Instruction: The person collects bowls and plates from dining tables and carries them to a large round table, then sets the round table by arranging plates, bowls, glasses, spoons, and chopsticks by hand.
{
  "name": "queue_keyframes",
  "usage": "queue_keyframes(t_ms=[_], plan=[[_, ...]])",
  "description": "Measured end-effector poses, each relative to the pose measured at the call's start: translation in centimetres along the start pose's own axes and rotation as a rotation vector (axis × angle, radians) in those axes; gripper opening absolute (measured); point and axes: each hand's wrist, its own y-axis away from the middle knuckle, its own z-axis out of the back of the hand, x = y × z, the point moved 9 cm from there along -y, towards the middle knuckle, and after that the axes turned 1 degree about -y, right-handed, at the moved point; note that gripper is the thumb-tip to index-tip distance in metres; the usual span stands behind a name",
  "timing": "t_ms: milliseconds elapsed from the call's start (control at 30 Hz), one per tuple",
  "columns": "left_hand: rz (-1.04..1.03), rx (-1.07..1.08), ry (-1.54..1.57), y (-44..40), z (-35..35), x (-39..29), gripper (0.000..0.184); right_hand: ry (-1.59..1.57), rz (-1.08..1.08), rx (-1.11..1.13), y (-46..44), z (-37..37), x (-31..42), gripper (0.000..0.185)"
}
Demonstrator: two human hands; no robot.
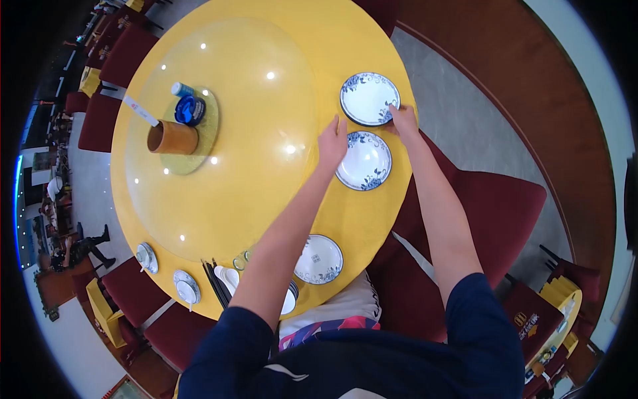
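Note:
On the yellow round table (pixel 266 40), a white plate with a blue floral rim (pixel 369 96) lies near the right edge. My right hand (pixel 403 125) grips its lower right rim, fingers partly beneath it. A second patterned plate (pixel 364 161) lies just below. My left hand (pixel 333 141) is beside this second plate's upper left rim, its fingers raised and apart from the thumb; nothing shows in it. Closer to my body a third plate (pixel 319 259) lies on the table, partly behind my left forearm.
A brown cup (pixel 173 137) and blue container (pixel 190 110) stand on the glass turntable (pixel 246 173). Black chopsticks (pixel 216 282), white spoons (pixel 229 278) and small bowls (pixel 187 287) lie along the near edge. Dark red chairs (pixel 492 206) surround the table. A person (pixel 86 247) sits far left.

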Motion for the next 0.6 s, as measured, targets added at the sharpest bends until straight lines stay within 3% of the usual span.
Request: queue_keyframes(t_ms=[67,100,167,300,600], plan=[[-0.199,0.117,-0.196,3.8,-0.9,1.6,0.062,0.013,-0.172,0.251,2.3,-0.8,-0.6,0.039],[-0.167,0.223,-0.252,6.2,-1.0,2.3,0.072,0.008,-0.163,0.251,3.0,-0.7,-0.3,0.039],[-0.163,0.404,-0.393,10.2,-0.5,2.7,0.091,-0.025,-0.369,0.451,5.0,-2.4,-1.7,0.045],[-0.312,0.563,-0.496,12.2,1.6,2.6,0.114,-0.098,-0.310,0.415,3.3,-3.4,-1.6,0.044],[-0.432,0.644,-0.758,12.6,1.2,3.6,0.132,-0.243,-0.139,0.369,-3.3,-8.6,3.2,0.040]])
